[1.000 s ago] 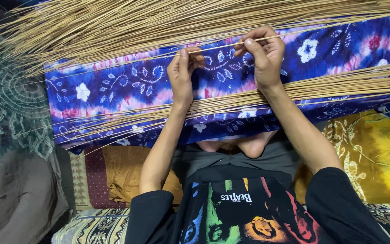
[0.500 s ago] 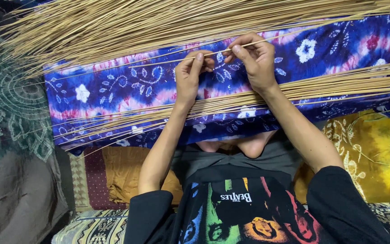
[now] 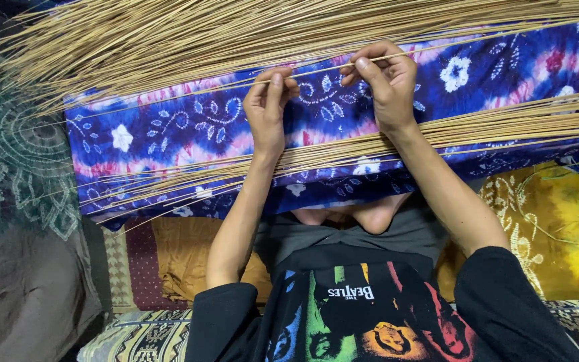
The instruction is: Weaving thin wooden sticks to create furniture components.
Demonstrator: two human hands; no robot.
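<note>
Both hands raised over the lap, working one thin stick out of the mass.

Left hand: grip closed, thumb and fingers pinching the stick near its middle. Right hand: grip likewise closed, fingertips pinched on the same stick a little further along. Held between two pinches so it stays taut and apart from the rest.

The stick lies across the blue and purple tie-dye cloth, which is spread over the knees, likely to catch and carry the loose stock.

A large fanned pile of sticks sits along the cloth's far edge; a smaller bundle runs along the near edge, under the wrists. The two lots lie well apart.

No packages or signs. Yellow patterned fabric right; grey-green mandala-print fabric left; black shirt with a colourful print.
</note>
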